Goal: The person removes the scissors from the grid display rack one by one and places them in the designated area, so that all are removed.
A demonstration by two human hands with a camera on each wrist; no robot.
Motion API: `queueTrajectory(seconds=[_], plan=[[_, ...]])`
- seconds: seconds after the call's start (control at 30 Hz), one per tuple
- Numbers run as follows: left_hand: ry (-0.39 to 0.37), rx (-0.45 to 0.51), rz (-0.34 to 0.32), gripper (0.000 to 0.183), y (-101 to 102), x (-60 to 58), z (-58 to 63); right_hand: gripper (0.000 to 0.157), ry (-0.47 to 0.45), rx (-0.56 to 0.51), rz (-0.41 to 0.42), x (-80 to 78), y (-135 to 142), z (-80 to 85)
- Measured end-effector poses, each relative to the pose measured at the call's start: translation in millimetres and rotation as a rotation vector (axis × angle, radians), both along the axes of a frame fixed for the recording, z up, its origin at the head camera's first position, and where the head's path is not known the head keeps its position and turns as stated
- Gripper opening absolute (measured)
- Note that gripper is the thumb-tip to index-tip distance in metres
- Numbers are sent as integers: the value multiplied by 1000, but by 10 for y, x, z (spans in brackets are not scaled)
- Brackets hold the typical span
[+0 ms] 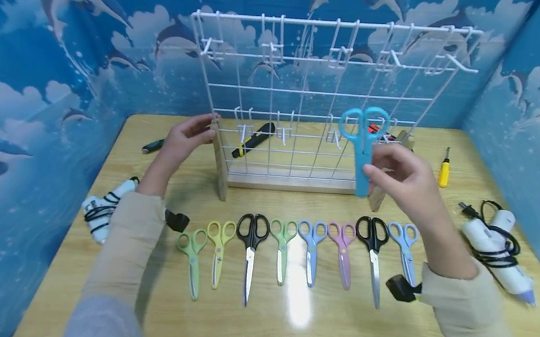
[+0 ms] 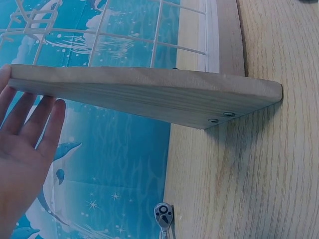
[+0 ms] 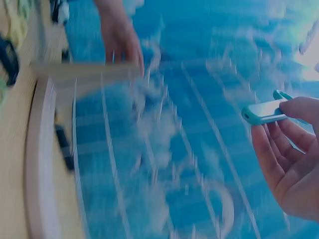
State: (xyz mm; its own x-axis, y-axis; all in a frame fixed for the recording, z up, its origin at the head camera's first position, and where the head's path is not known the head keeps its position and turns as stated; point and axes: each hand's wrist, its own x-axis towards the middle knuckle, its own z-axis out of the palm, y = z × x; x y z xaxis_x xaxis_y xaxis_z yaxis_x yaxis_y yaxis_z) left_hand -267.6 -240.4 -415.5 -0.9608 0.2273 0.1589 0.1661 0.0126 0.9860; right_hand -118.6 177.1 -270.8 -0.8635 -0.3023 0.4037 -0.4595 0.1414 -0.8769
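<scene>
My right hand (image 1: 404, 177) pinches a pair of light-blue scissors (image 1: 365, 147) by the covered blade, handles up, before the right part of a white wire grid rack (image 1: 302, 91). In the right wrist view the scissors (image 3: 266, 112) appear nearly end-on, between thumb and fingers. My left hand (image 1: 188, 138) touches the rack's left wooden side piece (image 1: 220, 156); in the left wrist view its fingers stretch out straight against that board (image 2: 139, 94). White hooks (image 1: 272, 52) hang on the grid in an upper and a lower row.
Several scissors lie in a row before the rack, including black-handled scissors (image 1: 252, 240) and pink scissors (image 1: 341, 246). A black-and-yellow tool (image 1: 255, 139) lies behind the grid. A yellow screwdriver (image 1: 444, 171) and a white corded tool (image 1: 495, 244) are at right, another corded tool (image 1: 102, 212) at left.
</scene>
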Motion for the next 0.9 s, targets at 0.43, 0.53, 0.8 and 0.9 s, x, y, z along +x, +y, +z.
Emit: queueTrajectory(seconds=[0.43, 0.53, 0.8, 0.9], plan=[[-19, -53, 31, 46, 258, 436, 554, 21, -301, 215, -350, 260, 1311, -638], [-25, -40, 20, 47, 177, 319, 392, 25, -422, 326, -354, 240, 1690, -1053], [-56, -38, 37, 47, -34, -20, -30, 56, -628, 500, -408, 147, 2504, -2293], [-68, -13, 28, 49, -116, -144, -192, 61, -633, 546, -406, 196, 2512, -2357]])
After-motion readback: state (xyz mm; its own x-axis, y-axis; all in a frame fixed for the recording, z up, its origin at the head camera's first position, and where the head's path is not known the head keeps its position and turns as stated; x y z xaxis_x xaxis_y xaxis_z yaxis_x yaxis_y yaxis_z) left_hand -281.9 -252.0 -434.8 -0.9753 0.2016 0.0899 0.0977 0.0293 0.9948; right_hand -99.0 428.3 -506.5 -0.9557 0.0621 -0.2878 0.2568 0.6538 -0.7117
